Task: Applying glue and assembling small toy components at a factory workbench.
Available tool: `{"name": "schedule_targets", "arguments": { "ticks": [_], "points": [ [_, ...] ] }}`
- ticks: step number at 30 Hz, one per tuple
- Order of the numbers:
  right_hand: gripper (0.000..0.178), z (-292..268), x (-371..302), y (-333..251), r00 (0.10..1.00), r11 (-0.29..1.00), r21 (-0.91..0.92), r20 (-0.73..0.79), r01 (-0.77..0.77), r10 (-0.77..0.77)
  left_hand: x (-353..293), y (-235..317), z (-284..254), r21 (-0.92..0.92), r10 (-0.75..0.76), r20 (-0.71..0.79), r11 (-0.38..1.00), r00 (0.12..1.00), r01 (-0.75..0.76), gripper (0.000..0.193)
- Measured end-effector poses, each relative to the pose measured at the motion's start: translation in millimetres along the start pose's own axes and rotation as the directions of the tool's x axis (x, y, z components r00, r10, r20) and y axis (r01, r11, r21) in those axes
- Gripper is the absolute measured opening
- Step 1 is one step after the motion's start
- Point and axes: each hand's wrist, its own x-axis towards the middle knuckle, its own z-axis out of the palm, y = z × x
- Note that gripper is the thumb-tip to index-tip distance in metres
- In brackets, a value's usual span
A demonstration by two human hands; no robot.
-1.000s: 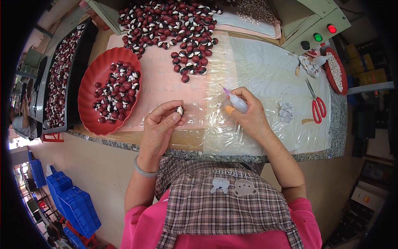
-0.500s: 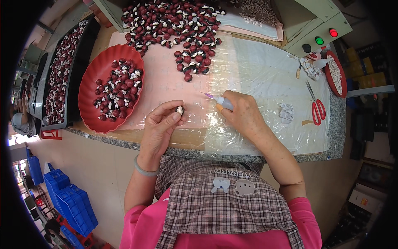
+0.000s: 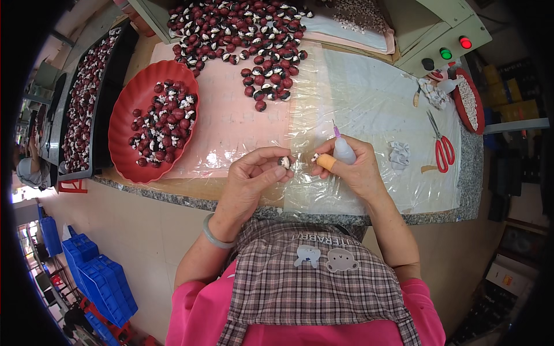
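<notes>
My left hand (image 3: 254,176) pinches a small round piece (image 3: 285,162) between thumb and fingertips; its visible side is black and white. Close by on the right, my right hand (image 3: 355,167) grips a clear needle-tip squeeze bottle (image 3: 344,151), its purple tip (image 3: 336,131) pointing away from me. An orange finger cover (image 3: 326,162) wraps one digit of that hand. At its tip shows a tiny whitish bit (image 3: 315,156), too small to name. Loose dark-red, black and white balls (image 3: 266,78) lie on the pink sheet beyond my hands.
A red scalloped bowl (image 3: 117,135) of similar balls stands left, beside a long black tray (image 3: 95,155). Red-handled scissors (image 3: 443,151) and crumpled tissue (image 3: 399,154) lie right. A red dish (image 3: 464,109) holds small pale pieces. A greenish metal housing (image 3: 444,29) with lit buttons stands behind.
My left hand has moved right with the round piece. My right hand has turned the bottle's tip from pointing left to pointing away, and its fingertips now face the piece with a tiny whitish bit.
</notes>
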Motion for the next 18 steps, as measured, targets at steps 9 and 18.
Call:
{"name": "schedule_targets", "arguments": {
  "ticks": [9, 18],
  "points": [
    [0.01, 20.6, -14.4, -6.4, 0.995, 0.997, 0.065, -0.098, 0.039, -0.033, 2.6, -1.3, 18.9, 0.153, 0.018, 0.006, 0.988, 1.0, -0.018, 0.027],
    [0.007, 25.7, -21.1, -6.7, 0.994, 0.998, -0.067, -0.111, 0.014, -0.021, 0.5, -8.7, 20.9, 0.334, 0.177, 0.064, 0.924, 0.982, -0.188, 0.028]
  ]
}}
